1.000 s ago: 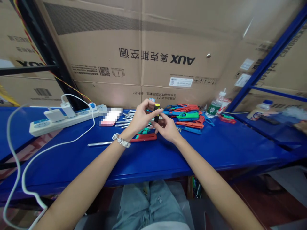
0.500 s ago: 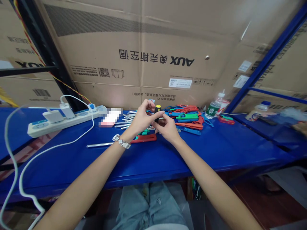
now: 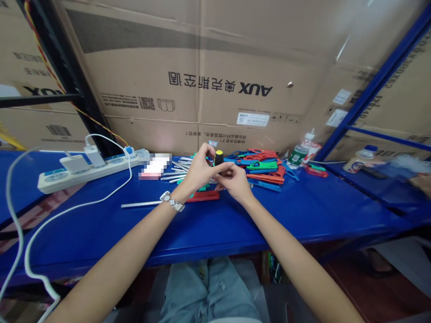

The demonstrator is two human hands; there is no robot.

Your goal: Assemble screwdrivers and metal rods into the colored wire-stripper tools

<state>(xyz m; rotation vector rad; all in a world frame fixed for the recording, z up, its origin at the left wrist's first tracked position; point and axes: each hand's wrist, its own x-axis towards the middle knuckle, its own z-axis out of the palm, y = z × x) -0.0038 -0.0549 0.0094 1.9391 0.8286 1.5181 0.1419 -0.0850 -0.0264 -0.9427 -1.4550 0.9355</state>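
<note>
My left hand [image 3: 201, 170] is closed round a short screwdriver with a black handle and yellow cap [image 3: 219, 157], held upright above the table. Against it, my right hand [image 3: 236, 183] pinches something small hidden behind the fingers; the thumbs nearly touch. Beneath my hands lies a red plastic lighter casing [image 3: 206, 196] with green parts beside it. Several thin metal tubes [image 3: 177, 170] are spread behind my left hand. To the right of my right hand is a pile of lighter casings, among them a green one [image 3: 264, 165] and an orange one [image 3: 266, 178].
A single metal tube [image 3: 139, 205] lies on the blue table [image 3: 296, 211]. On the left are a white power strip [image 3: 54, 179] and its cable. A bottle [image 3: 297, 154] stands at the back right. Cardboard [image 3: 134, 58] walls the rear, and another person's hand [image 3: 422, 183] shows far right.
Both hands have shifted slightly, the screwdriver moving a little left and down. More of its black handle shows above my fingers. The things on the table stay put.
</note>
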